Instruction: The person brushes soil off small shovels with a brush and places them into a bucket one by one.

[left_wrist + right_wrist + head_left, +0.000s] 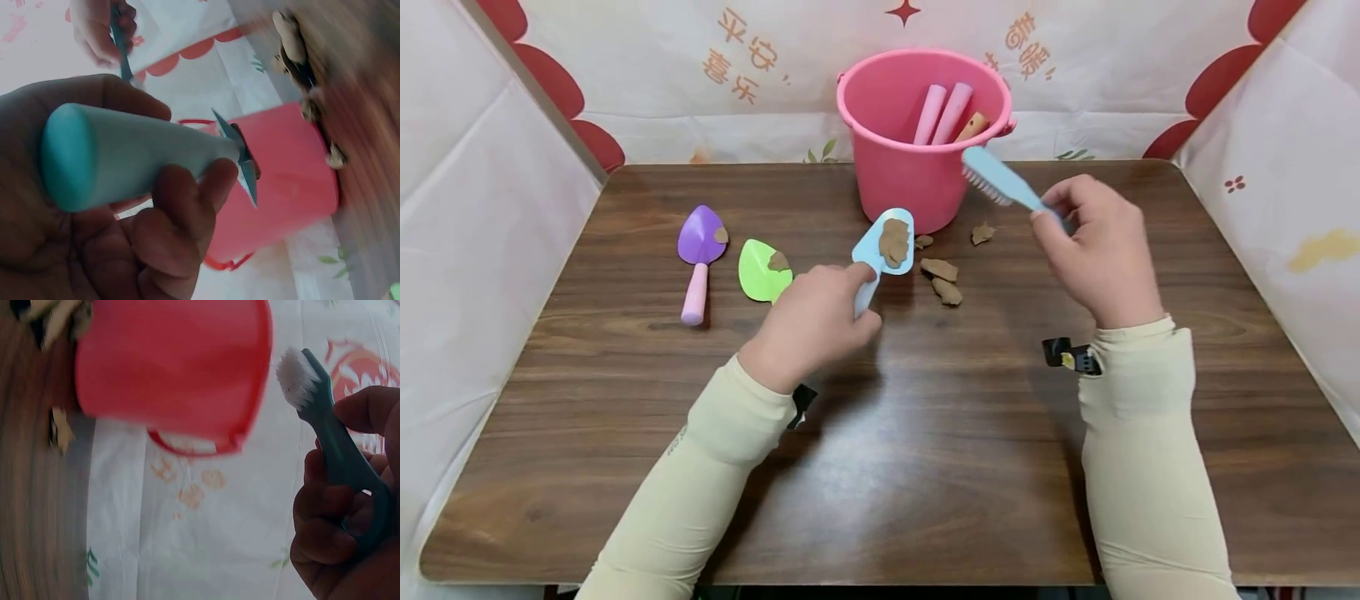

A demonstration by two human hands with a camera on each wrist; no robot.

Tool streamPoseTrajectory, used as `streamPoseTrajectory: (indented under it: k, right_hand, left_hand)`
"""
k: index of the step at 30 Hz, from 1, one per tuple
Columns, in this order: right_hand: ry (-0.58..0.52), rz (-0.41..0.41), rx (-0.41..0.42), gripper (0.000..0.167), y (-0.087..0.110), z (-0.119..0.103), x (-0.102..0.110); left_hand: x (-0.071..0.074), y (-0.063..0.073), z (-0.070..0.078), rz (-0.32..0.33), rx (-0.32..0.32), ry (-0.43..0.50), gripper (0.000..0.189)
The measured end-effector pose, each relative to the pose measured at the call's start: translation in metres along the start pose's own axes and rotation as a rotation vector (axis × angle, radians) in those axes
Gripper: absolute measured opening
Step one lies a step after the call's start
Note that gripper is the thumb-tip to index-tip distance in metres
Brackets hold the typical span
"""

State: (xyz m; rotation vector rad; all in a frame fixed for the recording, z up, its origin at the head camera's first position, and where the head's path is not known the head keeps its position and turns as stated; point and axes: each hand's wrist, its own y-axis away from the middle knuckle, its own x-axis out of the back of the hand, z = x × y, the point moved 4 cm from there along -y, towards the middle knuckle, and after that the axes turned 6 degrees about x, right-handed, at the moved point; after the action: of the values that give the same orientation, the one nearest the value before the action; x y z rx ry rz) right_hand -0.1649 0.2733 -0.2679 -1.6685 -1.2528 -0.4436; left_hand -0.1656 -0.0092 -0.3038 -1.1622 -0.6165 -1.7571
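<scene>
The left grip (812, 321) is curled round the handle of a blue shovel (868, 248), whose blade points away from the person and carries a brown lump (895, 242). From the head view the blade shows against the lower front of a pink bucket (906, 177) at the back of the counter (925, 500); whether the two touch, I cannot tell. The right grip (1101, 246) pinches the handle of a blue brush (1011, 183) between thumb and fingers, holding it in the air at the bucket's right side. Its white bristles (296, 378) face the bucket, and the right wrist view shows them apart from its rim; a hole shows near the handle's end. Two pink handles (953, 114) and a brown handle (973, 127) stand tilted inside the bucket. On the counter, more brown pieces (940, 269) lie in front of the bucket, with one (982, 233) a little to the right. Left of the blue shovel lie a green shovel (758, 275), partly hidden by the left grip, and farther left a purple shovel (698, 237) with a pink handle; each bears a small brown bit at its blade. Printed cloth (805, 92) hangs behind the counter.
</scene>
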Motion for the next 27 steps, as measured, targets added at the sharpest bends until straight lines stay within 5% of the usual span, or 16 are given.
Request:
streamPoseTrajectory:
  k: [13,19,27]
  right_hand:
    - [-0.055,-0.290,0.300,0.005,0.012,-0.036,-0.049]
    - [-0.072,-0.357,0.334,0.007,0.012,-0.043,-0.058]
    - [-0.054,-0.446,0.263,0.016,0.011,-0.038,-0.061]
  left_hand:
    - [-0.010,0.012,0.005,0.108,-0.010,0.000,0.032]
    - [0.000,0.012,-0.001,0.146,0.020,0.023,0.039]
    - [0.003,0.010,0.002,0.145,0.001,-0.001,0.033]
